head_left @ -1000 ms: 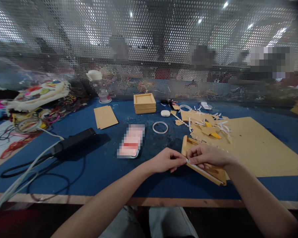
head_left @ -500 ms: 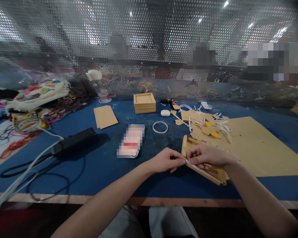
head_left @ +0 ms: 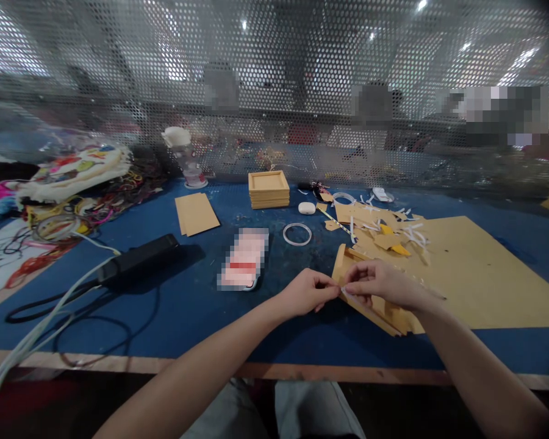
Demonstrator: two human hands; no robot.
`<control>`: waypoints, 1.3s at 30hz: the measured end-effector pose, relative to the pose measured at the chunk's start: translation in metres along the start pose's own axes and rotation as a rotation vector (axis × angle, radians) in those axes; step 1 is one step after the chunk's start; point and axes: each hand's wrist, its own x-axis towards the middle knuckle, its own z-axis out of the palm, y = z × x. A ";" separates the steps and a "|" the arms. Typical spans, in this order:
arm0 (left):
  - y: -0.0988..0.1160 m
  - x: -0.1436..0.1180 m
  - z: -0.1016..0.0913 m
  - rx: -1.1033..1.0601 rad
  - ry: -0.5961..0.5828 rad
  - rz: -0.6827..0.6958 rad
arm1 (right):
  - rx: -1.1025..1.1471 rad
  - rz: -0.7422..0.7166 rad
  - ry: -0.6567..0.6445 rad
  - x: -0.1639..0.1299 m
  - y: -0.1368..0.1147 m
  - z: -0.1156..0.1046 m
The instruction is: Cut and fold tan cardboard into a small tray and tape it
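Observation:
A shallow brown cardboard tray (head_left: 370, 312) lies tilted across the table in front of me, its long near side slanting down to the right. My left hand (head_left: 312, 291) is closed in a pinch at the tray's near left edge; what lies between its fingertips is hidden. Over the tray, my right hand (head_left: 379, 284) pinches a small white strip (head_left: 344, 292) between thumb and forefinger. The two hands' fingertips almost meet at this strip. The right hand and wrist cover part of the tray's inside.
A large brown sheet (head_left: 480, 274) lies right, with paper scraps (head_left: 379, 228) on it. Further back are stacked trays (head_left: 269, 190), flat brown cards (head_left: 197, 214), a tape roll (head_left: 297, 234) and a white case (head_left: 306, 208). Left are a phone (head_left: 243, 259), black power strip (head_left: 139, 259) and cables.
The white strip that ran along the tray's near edge no longer shows there; a white bit remains at my fingertips. The tray and right hand have shifted slightly.

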 end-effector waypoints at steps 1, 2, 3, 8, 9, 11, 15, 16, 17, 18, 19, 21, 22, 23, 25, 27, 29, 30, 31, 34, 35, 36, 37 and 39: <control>0.000 0.000 0.001 0.009 0.007 -0.006 | -0.005 0.001 0.017 0.000 0.000 0.001; 0.000 0.000 0.001 0.018 0.008 -0.015 | -0.002 0.009 0.020 0.000 0.000 0.002; 0.001 0.000 0.002 0.026 0.007 -0.024 | 0.008 0.015 0.016 0.000 0.000 0.003; 0.001 0.000 0.004 0.041 0.010 -0.047 | 0.015 0.025 -0.001 0.000 -0.001 0.007; 0.001 0.000 0.004 0.044 0.008 -0.044 | 0.007 0.027 -0.001 -0.001 -0.002 0.007; 0.000 0.000 0.004 0.055 0.006 -0.039 | -0.005 0.024 -0.002 -0.001 -0.002 0.008; -0.002 0.000 0.004 0.076 0.009 -0.037 | -0.027 0.019 0.007 -0.001 -0.002 0.009; -0.003 0.000 0.004 0.080 0.006 -0.037 | -0.036 0.020 0.011 -0.002 -0.003 0.009; -0.003 0.000 0.004 0.084 0.002 -0.037 | -0.042 0.019 0.012 -0.002 -0.003 0.009; -0.004 0.000 0.004 0.087 -0.002 -0.039 | -0.045 0.017 0.010 -0.003 -0.003 0.010; -0.004 0.000 0.004 0.089 -0.005 -0.042 | -0.043 0.015 0.006 -0.003 -0.003 0.010; -0.006 0.000 0.004 0.094 -0.005 -0.046 | -0.033 0.009 -0.004 -0.002 -0.001 0.010; -0.007 0.000 0.004 0.094 -0.005 -0.045 | -0.029 0.006 -0.006 -0.002 0.000 0.010; -0.008 0.001 0.004 0.094 -0.006 -0.042 | -0.026 0.005 -0.007 -0.001 0.001 0.011; -0.009 0.001 0.004 0.097 -0.013 -0.030 | -0.020 0.013 -0.006 0.000 0.002 0.011; -0.009 0.001 0.003 0.102 -0.019 -0.026 | -0.017 0.027 -0.003 0.001 0.001 0.011; -0.008 0.001 0.003 0.114 -0.021 -0.026 | -0.018 0.038 0.000 0.001 0.000 0.012; -0.007 0.001 0.003 0.119 -0.023 -0.026 | -0.018 0.038 0.000 0.001 0.000 0.012; -0.007 0.001 0.003 0.121 -0.024 -0.026 | -0.016 0.037 -0.001 0.000 -0.001 0.012; -0.006 0.001 0.003 0.118 -0.031 -0.028 | -0.009 0.030 -0.003 0.000 -0.001 0.012; -0.006 0.001 0.003 0.116 -0.032 -0.031 | -0.007 0.030 -0.002 0.000 0.000 0.012; -0.006 0.001 0.003 0.117 -0.031 -0.034 | -0.006 0.030 0.000 0.000 0.000 0.012; -0.006 0.001 0.003 0.119 -0.030 -0.036 | -0.004 0.029 0.000 0.000 0.000 0.012; -0.006 0.001 0.003 0.123 -0.027 -0.041 | 0.004 0.030 -0.002 0.000 0.001 0.012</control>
